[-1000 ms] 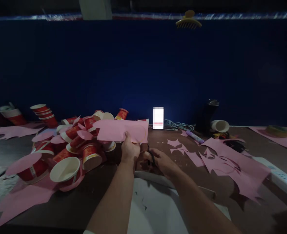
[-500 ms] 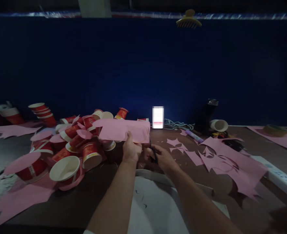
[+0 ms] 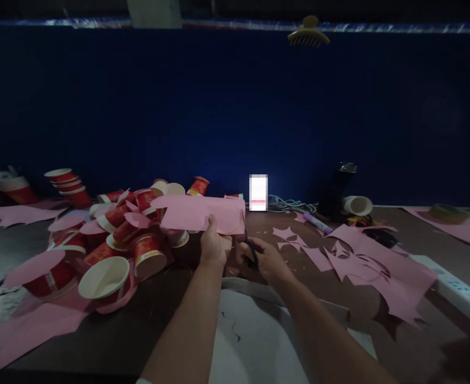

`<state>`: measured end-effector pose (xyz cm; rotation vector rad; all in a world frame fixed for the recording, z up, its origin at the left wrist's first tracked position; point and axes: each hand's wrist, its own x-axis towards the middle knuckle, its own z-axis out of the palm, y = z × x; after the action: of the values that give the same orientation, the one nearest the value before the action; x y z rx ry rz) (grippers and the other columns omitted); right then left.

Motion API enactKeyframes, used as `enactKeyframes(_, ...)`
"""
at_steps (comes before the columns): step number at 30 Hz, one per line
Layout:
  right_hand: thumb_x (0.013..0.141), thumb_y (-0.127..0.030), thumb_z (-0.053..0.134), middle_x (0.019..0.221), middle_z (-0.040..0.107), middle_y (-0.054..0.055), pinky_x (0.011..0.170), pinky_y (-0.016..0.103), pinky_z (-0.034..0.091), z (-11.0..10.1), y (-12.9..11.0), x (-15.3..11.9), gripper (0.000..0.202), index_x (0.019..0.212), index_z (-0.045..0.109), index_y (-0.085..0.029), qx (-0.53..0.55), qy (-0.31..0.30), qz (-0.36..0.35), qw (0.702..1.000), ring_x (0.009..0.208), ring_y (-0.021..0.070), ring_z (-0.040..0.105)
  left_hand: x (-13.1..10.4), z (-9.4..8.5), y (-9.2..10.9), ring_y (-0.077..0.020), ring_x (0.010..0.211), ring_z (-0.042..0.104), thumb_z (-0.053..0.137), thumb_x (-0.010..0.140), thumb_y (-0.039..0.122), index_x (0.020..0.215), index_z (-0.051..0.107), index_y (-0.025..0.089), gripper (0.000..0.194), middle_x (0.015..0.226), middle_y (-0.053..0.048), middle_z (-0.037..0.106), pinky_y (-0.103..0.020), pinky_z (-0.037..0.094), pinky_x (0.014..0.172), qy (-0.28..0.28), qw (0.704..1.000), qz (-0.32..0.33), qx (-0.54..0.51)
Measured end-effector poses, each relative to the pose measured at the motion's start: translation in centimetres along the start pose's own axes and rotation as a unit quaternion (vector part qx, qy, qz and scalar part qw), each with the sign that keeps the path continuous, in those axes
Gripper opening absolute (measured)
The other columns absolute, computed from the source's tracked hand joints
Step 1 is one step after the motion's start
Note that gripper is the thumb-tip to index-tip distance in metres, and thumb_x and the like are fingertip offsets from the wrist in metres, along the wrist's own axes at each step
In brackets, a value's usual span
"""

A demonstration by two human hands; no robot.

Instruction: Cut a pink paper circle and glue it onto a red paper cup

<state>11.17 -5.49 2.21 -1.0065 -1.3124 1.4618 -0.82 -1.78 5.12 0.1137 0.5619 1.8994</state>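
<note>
A sheet of pink paper (image 3: 195,214) with a cut, uneven left end is held up over the table. My left hand (image 3: 216,246) grips its lower edge, thumb on the near face and fingers behind. In my right hand (image 3: 261,255) is a pair of scissors (image 3: 252,253) with dark handles, its blades upright at the paper's right end. A faint curved line shows on the paper near the blades. To the left lies a heap of red paper cups (image 3: 149,253), several with pink paper pieces on them.
Pink paper offcuts (image 3: 379,266) spread over the right of the table, beside a white power strip (image 3: 454,285). Behind are a bright phone-like screen (image 3: 258,192), a coiled cable (image 3: 293,205), a dark bottle (image 3: 337,189) and a tipped cup (image 3: 357,206). Stacked cups (image 3: 69,186) lean at left.
Both hands, the paper and the scissors stay in nearly the same place. The scissor blades look slightly more apart at the paper's edge. The view has shifted very slightly.
</note>
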Motion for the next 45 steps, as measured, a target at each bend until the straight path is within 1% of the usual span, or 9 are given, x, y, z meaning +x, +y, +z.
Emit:
enactKeyframes(6,0.065,-0.045,0.072,0.065,0.055,-0.003,0.052,0.020,0.035,0.2,-0.4,-0.2,0.040,0.096,0.067,-0.020,0.002,0.009,0.005,1.000,0.056,0.0087,0.046,0.1,0.0,0.0,-0.0173,0.103,0.062,0.056,0.084,0.022,0.105,0.061,0.017,0.023,0.104,-0.008,0.068,-0.033,0.050,0.090,0.009,1.000,0.006,-0.002)
enactKeyframes(13,0.062,-0.048,0.072,0.062,0.053,-0.003,0.048,0.020,0.034,0.2,-0.4,-0.3,0.045,0.097,0.067,-0.019,-0.006,0.010,0.008,1.000,0.053,0.0083,0.044,0.6,-0.4,0.0,-0.0184,0.106,0.060,0.057,0.082,0.021,0.106,0.060,0.016,0.025,0.107,-0.009,0.066,-0.037,0.048,0.093,-0.010,1.000,0.016,-0.001)
enactKeyframes(19,0.065,-0.046,0.071,0.065,0.055,-0.003,0.049,0.021,0.036,0.1,-0.3,-0.3,0.041,0.096,0.066,-0.020,0.006,0.013,0.000,1.000,0.056,0.0090,0.046,-0.1,-0.4,0.0,-0.0181,0.096,0.064,0.054,0.084,0.021,0.097,0.062,0.013,0.018,0.099,-0.010,0.069,-0.037,0.048,0.091,-0.030,0.999,-0.016,0.029)
enactKeyframes(23,0.066,-0.046,0.070,0.068,0.057,-0.002,0.050,0.021,0.036,-0.2,-0.2,-0.2,0.038,0.094,0.067,-0.021,0.004,0.021,-0.012,1.000,0.058,0.0097,0.048,-0.6,-0.4,0.1,-0.0174,0.093,0.065,0.055,0.083,0.019,0.099,0.062,0.014,0.018,0.097,-0.009,0.069,-0.036,0.048,0.091,-0.049,0.998,-0.029,0.037)
enactKeyframes(30,0.064,-0.046,0.071,0.066,0.057,-0.002,0.049,0.020,0.035,0.0,-0.8,-0.3,0.039,0.093,0.067,-0.021,-0.014,0.033,-0.006,0.999,0.057,0.0098,0.048,-0.3,-0.7,0.1,-0.0184,0.094,0.064,0.056,0.083,0.021,0.099,0.062,0.013,0.019,0.099,-0.010,0.068,-0.039,0.047,0.092,-0.039,0.998,-0.022,0.051)
enactKeyframes(34,0.064,-0.047,0.072,0.066,0.056,-0.002,0.048,0.020,0.035,0.2,-1.0,-0.5,0.040,0.093,0.068,-0.020,-0.011,0.027,-0.005,1.000,0.056,0.0093,0.048,-0.1,-0.8,0.1,-0.0184,0.097,0.063,0.057,0.082,0.022,0.098,0.062,0.012,0.019,0.102,-0.011,0.068,-0.037,0.046,0.093,-0.036,0.997,-0.005,0.061)
enactKeyframes(38,0.062,-0.049,0.072,0.063,0.054,-0.003,0.046,0.020,0.034,0.1,-1.0,-0.5,0.043,0.094,0.068,-0.019,-0.007,0.025,-0.006,1.000,0.054,0.0090,0.047,-0.2,-0.6,0.4,-0.0182,0.096,0.064,0.054,0.084,0.023,0.101,0.062,0.014,0.022,0.100,-0.010,0.068,-0.037,0.046,0.093,-0.038,0.998,-0.023,0.050)
enactKeyframes(42,0.063,-0.048,0.071,0.060,0.051,-0.003,0.046,0.020,0.034,0.0,-1.2,-0.7,0.040,0.090,0.068,-0.019,-0.019,0.014,-0.015,1.000,0.053,0.0086,0.046,-0.2,-0.3,0.7,-0.0171,0.095,0.065,0.053,0.084,0.022,0.103,0.062,0.015,0.021,0.098,-0.008,0.069,-0.034,0.047,0.092,-0.038,0.998,-0.027,0.046)
enactKeyframes(45,0.064,-0.047,0.071,0.060,0.050,-0.004,0.047,0.020,0.035,0.0,-1.5,-0.8,0.039,0.090,0.068,-0.018,-0.019,0.011,-0.010,1.000,0.053,0.0081,0.045,-0.1,-0.3,0.8,-0.0190,0.096,0.064,0.054,0.083,0.022,0.101,0.062,0.014,0.021,0.100,-0.010,0.069,-0.037,0.047,0.091,-0.041,0.998,-0.027,0.048)
